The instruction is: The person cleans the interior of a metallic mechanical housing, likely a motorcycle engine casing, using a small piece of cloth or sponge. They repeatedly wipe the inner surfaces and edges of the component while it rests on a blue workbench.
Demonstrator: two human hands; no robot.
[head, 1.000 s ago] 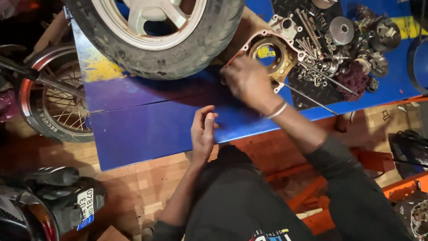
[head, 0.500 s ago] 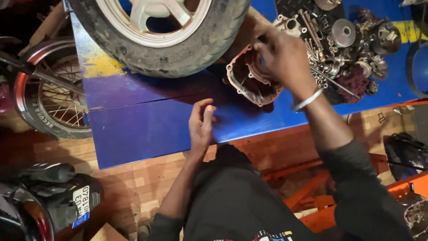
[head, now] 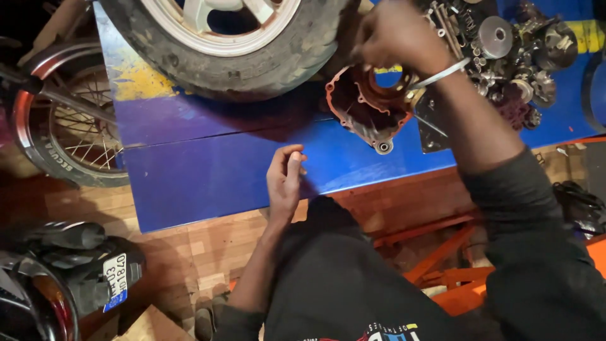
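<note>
Engine cover, cast metal, held at the far edge of a blue tabletop

Cover (head: 369,107): reddish-brown casting, irregular outline with bolt lugs and a round central opening, tilted on edge at 1 o'clock from the left hand; right hand (head: 394,35) grips its upper rim, fingers closed on it, a silver bangle at the wrist. Left hand (head: 285,180): rests on the tabletop (head: 208,170) near its front edge, fingers loosely curled, holding nothing. Tabletop: smooth painted board, glossy blue with worn yellow patches. Tyre (head: 221,38): dusty black rubber on a pale spoked alloy rim, lying at 11 o'clock, just beside the cover. Parts heap (head: 505,57): grey steel bolts, gears and discs, at 2 o'clock.
</note>
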